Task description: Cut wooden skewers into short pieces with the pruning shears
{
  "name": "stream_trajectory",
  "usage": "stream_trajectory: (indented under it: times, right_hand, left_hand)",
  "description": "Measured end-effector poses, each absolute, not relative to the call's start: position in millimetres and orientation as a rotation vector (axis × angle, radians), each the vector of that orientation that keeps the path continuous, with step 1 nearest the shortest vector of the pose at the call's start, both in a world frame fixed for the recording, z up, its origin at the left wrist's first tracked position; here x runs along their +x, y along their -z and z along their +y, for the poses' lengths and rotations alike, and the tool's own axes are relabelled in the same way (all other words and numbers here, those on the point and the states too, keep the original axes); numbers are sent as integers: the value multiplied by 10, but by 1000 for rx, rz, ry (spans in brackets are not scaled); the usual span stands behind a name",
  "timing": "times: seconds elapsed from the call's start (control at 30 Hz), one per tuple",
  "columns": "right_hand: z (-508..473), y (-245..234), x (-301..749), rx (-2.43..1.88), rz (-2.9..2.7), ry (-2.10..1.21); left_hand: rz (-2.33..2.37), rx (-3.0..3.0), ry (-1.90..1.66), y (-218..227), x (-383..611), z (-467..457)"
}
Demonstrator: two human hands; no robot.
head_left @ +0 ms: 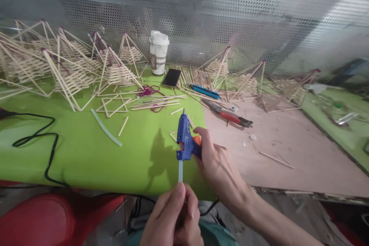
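My right hand [216, 161] is wrapped round the handle of a blue glue gun [184, 138] with an orange trigger. The gun's nozzle points away from me, toward the back of the table. A translucent glue stick [180, 170] sticks out of the gun's rear end. Its near end is pinched between the thumb and fingers of my left hand [176, 215]. Another glue stick [106, 128], slightly curved, lies on the green tabletop to the left. Just beyond the gun are a few short wooden sticks [177, 111].
Several stick pyramids [72, 80] line the back, with a paper cup [159, 53] and a dark phone [172, 77] among them. Red-handled pliers [230, 116] and a blue cutter [204, 92] lie right of centre. A black cable [52, 157] loops at left above a red stool [43, 219].
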State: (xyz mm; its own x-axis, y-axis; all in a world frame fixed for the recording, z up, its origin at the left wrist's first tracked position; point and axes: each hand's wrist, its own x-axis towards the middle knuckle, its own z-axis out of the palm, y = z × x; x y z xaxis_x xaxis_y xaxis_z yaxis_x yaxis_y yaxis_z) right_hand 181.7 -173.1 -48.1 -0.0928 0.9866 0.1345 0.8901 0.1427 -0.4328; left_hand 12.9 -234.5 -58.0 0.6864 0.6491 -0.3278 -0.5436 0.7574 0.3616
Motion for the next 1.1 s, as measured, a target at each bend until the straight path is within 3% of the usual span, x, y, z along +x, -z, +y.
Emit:
stream_trajectory:
  times: [1.1]
  right_hand:
    - [-1755,532,1892,-1789,-2090,-445]
  left_hand:
    - [408,210,-625,497,111,-2262]
